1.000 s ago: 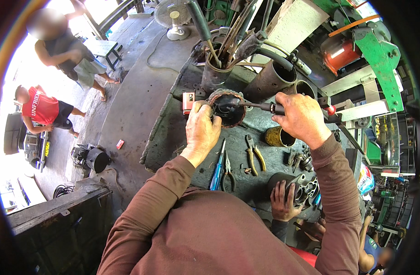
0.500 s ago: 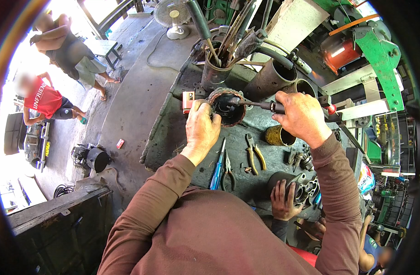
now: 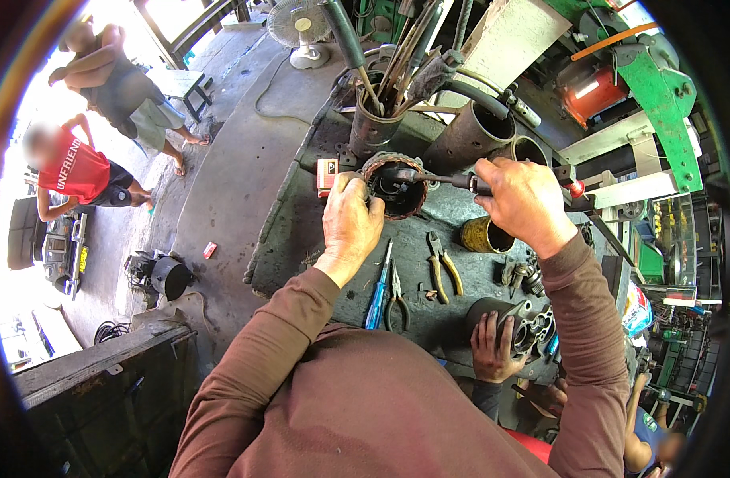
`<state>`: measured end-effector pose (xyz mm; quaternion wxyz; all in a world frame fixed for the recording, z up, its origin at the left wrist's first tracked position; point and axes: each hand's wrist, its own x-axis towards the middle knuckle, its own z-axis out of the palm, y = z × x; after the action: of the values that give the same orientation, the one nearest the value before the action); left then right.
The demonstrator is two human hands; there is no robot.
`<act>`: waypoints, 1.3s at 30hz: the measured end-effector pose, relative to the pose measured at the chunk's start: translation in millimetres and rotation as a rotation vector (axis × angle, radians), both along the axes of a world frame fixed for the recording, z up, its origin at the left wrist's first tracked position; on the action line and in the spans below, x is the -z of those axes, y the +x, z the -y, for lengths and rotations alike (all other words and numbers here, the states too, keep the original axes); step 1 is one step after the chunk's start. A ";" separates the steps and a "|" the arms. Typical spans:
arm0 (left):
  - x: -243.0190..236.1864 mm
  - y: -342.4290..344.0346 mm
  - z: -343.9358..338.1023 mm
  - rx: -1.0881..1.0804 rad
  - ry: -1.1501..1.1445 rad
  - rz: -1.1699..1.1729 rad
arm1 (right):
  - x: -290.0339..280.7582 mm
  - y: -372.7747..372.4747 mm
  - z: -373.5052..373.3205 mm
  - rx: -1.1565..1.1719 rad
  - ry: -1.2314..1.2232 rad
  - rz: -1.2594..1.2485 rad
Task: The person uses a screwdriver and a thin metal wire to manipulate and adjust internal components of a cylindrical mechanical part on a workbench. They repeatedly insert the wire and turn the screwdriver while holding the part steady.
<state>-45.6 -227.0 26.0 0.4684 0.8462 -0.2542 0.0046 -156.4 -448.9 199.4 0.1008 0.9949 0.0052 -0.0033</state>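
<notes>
My left hand (image 3: 351, 219) grips the near left rim of a round wound coil housing (image 3: 398, 212), with reddish windings around its edge and a dark inside. My right hand (image 3: 524, 203) is closed round the dark handle of a long tool with a thin metal shaft (image 3: 440, 181). The tool's blunt, wider head reaches into the housing's opening; whether it touches the inner wall I cannot tell. Beside my left hand stands a small red-and-white box (image 3: 326, 177). Nearer me lie a blue screwdriver (image 3: 376, 299), long-nose pliers (image 3: 397, 303) and yellow-handled pliers (image 3: 442, 271).
A yellow cylinder (image 3: 478, 236) and a large metal pipe (image 3: 460, 143) stand right of the housing. Behind it, a metal can (image 3: 370, 131) holds several rods. A co-worker's hand (image 3: 492, 350) rests on a grey metal casing (image 3: 532, 328). Two people stand at far left.
My right hand and the tool have shifted slightly left, the head going a little further into the housing. My left hand stays put. The people at left have moved slightly.
</notes>
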 end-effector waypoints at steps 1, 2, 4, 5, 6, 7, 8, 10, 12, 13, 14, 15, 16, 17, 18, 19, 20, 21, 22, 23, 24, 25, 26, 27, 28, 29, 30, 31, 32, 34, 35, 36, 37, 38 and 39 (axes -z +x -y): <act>-0.2 0.0 -0.1 0.000 0.007 -0.007 | 0.5 0.1 0.6 -0.019 -0.014 0.010; -0.4 -0.1 -0.2 0.001 -0.003 -0.001 | 1.0 0.1 1.1 -0.039 -0.031 0.020; -0.7 0.0 -0.3 0.003 -0.013 0.006 | 2.3 0.7 1.1 -0.056 -0.042 0.035; -0.9 0.1 -0.2 0.002 -0.007 0.002 | 2.7 0.9 1.1 -0.064 -0.053 0.044; -1.1 0.0 -0.1 0.001 -0.001 -0.002 | 2.7 0.8 1.1 -0.063 -0.049 0.040; -1.2 0.1 0.0 -0.001 0.004 -0.006 | 2.5 0.9 1.3 -0.061 -0.048 0.037; -1.4 0.5 0.0 0.001 0.011 -0.009 | 2.2 1.0 1.4 -0.064 -0.051 0.039; -1.9 1.0 -0.2 0.005 0.025 -0.013 | 1.0 1.1 2.2 -0.045 -0.023 0.014; -2.5 1.1 -0.1 0.006 0.036 -0.027 | 0.1 1.0 2.3 -0.031 -0.011 0.002; -2.9 1.1 0.0 0.006 0.041 -0.034 | -0.1 1.0 2.2 -0.026 -0.011 -0.001; -3.2 1.2 0.1 0.005 0.039 -0.033 | -0.2 1.1 2.1 -0.020 -0.014 -0.005; -3.5 1.2 0.2 0.004 0.037 -0.032 | -0.5 1.3 2.1 -0.020 -0.006 -0.005; -3.8 1.2 0.3 0.004 0.041 -0.037 | -0.9 1.4 2.3 -0.020 -0.001 -0.007; -4.0 1.4 0.3 0.003 0.046 -0.035 | -1.0 1.5 2.3 -0.022 0.003 -0.004; -4.3 1.8 0.2 0.004 0.057 -0.039 | -1.1 1.7 2.2 -0.018 0.004 -0.010; -4.4 1.8 0.4 0.004 0.071 -0.043 | -1.1 1.7 2.2 -0.016 0.004 -0.011; -4.4 1.8 0.7 0.002 0.069 -0.045 | -0.9 1.8 2.0 -0.011 -0.002 -0.015; -4.4 1.9 0.9 -0.001 0.070 -0.046 | -1.1 1.7 2.0 -0.011 0.006 -0.015; -4.3 2.0 1.1 -0.004 0.074 -0.050 | -1.2 1.4 2.1 -0.008 0.009 -0.019; -4.2 2.2 1.4 -0.007 0.068 -0.044 | -1.3 1.2 2.1 -0.006 0.010 -0.018; -4.0 2.4 1.5 -0.010 0.067 -0.040 | -1.2 1.0 2.2 -0.006 0.009 -0.022; -3.9 2.5 1.9 -0.012 0.067 -0.038 | -1.1 0.8 2.4 -0.008 0.007 -0.022; -3.7 2.5 2.0 -0.008 0.064 -0.040 | -0.9 0.7 2.5 -0.010 0.004 -0.022; -3.7 2.6 1.9 -0.005 0.064 -0.044 | -0.6 0.5 2.5 -0.010 0.007 -0.018; -3.7 2.6 1.8 -0.004 0.068 -0.050 | -0.2 0.5 2.5 -0.009 0.011 -0.014; -3.7 2.6 1.8 -0.002 0.065 -0.050 | 0.1 0.4 2.6 -0.009 0.013 -0.010; -3.8 2.6 1.7 -0.002 0.067 -0.052 | 0.4 0.4 2.8 -0.010 0.012 -0.009; -4.0 2.6 1.7 -0.002 0.074 -0.059 | 0.5 0.3 2.9 -0.011 0.011 -0.008; -4.1 2.4 1.7 -0.002 0.070 -0.056 | 0.6 0.3 3.0 -0.010 0.007 -0.008; -4.6 2.2 1.6 -0.004 0.078 -0.060 | 0.5 0.5 3.1 -0.010 0.011 -0.010; -4.8 2.1 1.8 -0.005 0.077 -0.057 | 0.5 0.6 3.0 -0.008 0.010 -0.012; -5.0 2.1 2.1 -0.007 0.080 -0.055 | 0.4 0.7 2.9 -0.009 0.013 -0.012; -5.2 2.1 2.4 -0.009 0.086 -0.056 | 0.2 0.8 2.8 -0.008 0.014 -0.014; -5.3 2.1 2.6 -0.009 0.080 -0.050 | 0.1 0.9 2.7 -0.009 0.013 -0.012; -5.4 2.0 2.8 -0.010 0.078 -0.048 | 0.0 1.0 2.6 -0.005 0.012 -0.018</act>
<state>-43.6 -229.8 31.4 0.4410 0.8648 -0.2388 -0.0231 -155.4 -451.5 199.4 0.0945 0.9954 0.0085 -0.0121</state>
